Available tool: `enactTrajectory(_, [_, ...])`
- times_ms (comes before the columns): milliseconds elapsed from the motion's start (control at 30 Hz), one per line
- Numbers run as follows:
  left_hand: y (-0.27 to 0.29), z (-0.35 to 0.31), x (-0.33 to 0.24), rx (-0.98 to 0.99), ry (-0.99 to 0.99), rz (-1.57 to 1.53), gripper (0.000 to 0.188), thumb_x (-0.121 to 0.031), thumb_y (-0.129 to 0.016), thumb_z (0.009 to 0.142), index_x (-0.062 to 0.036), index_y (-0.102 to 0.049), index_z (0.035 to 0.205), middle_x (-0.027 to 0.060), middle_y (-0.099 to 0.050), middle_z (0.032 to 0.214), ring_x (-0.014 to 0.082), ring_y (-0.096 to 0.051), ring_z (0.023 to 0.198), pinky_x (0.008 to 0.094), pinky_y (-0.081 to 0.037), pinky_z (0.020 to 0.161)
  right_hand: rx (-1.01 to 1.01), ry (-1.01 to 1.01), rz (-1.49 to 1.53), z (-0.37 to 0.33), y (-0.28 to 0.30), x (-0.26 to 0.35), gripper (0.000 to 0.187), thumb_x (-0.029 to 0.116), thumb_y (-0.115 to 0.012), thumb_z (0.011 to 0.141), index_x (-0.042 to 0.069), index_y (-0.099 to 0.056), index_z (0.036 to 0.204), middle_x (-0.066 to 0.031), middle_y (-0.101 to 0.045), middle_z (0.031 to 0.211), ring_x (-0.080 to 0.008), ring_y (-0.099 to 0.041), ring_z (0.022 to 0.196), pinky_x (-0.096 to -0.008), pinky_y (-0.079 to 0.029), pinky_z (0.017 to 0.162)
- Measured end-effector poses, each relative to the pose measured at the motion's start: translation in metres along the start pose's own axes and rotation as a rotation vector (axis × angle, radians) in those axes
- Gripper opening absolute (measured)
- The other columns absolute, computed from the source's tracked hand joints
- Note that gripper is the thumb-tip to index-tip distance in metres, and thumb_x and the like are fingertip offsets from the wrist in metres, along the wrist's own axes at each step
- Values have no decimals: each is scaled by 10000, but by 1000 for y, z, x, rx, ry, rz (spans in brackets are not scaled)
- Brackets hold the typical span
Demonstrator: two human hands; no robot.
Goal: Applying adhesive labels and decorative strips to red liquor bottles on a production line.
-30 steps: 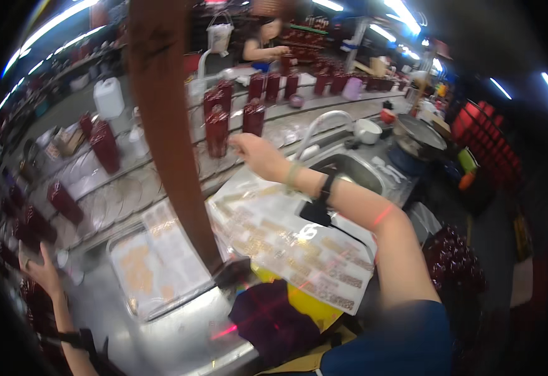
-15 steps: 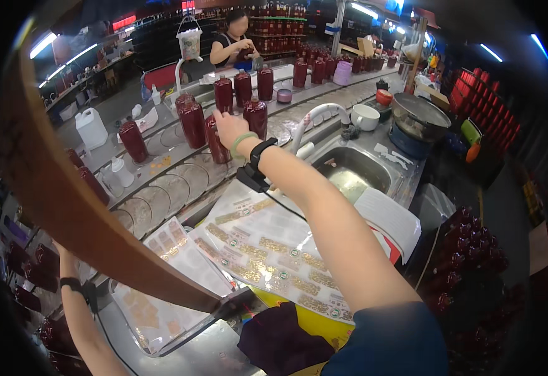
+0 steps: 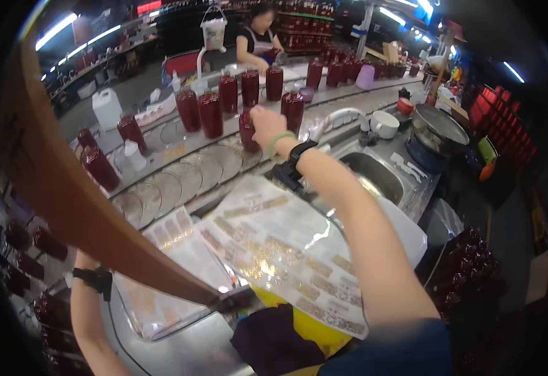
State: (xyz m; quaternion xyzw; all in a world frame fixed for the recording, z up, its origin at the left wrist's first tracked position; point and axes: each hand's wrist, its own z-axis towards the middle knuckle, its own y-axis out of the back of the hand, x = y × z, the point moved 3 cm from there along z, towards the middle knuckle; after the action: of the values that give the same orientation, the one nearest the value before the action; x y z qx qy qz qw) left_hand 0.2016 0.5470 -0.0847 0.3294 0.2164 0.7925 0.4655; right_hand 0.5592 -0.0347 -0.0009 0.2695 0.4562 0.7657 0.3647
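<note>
My right hand (image 3: 268, 128) is closed round the top of a dark red bottle (image 3: 247, 133) that stands on the conveyor across the counter. More dark red bottles stand close by: one (image 3: 292, 113) just right of my hand, two (image 3: 210, 116) to its left, and several (image 3: 249, 88) behind. My left hand (image 3: 86, 258) is at the lower left, mostly hidden behind a brown wooden post (image 3: 92, 207); its fingers do not show. Below my right forearm lie clear sheets of gold labels (image 3: 286, 257), and a second sheet (image 3: 161, 250) lies beside them.
A steel sink (image 3: 374, 172) with a white tap (image 3: 343, 116) lies right of the conveyor, near a white cup (image 3: 384, 125) and a lidded pan (image 3: 440, 128). Beyond the line, a person (image 3: 258, 44) works. A dark cloth (image 3: 277, 341) lies near me.
The view has swung, so the scene sits farther right. My right hand stays on its bottle. The person opposite has lowered their hands to the counter.
</note>
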Motion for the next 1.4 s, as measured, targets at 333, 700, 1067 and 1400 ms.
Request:
enactTrajectory(333, [348,-46,-153,63,718,-1161,702,-4,-843,795,-50,-520,1417,50,-631,1280,171,-620,1169,328,-487,1042,1,354,544,-163,214,12,586,83,-872,676,9,-642,1210,-168,-716,1139,-299,-702,1012,-387,-542,882])
enactTrajectory(700, [409,-174,-206,121,950,-1183,687,7,-896,695,-64,-573,1298,38,-646,1194,154,-647,1093,329,-529,988,275,706,846,-314,264,147,533,80,-899,658,42,-634,1119,-160,-626,1415,-379,-678,1134,-414,-561,935])
enactTrajectory(1067, [375,-203,-206,29,970,-1010,706,-58,-920,618,-36,-584,1238,93,-617,1192,207,-626,1106,359,-514,999,469,951,622,-336,199,278,583,179,-884,692,53,-612,1192,-98,-594,1441,-335,-674,1122,-426,-566,859])
enactTrajectory(1400, [371,-207,-180,87,923,-971,697,-77,-889,673,-16,-556,1283,94,-569,1256,210,-602,1134,346,-510,1003,388,1043,511,-313,156,362,541,208,-901,659,51,-620,1093,-72,-663,1093,-335,-708,966,-446,-574,719])
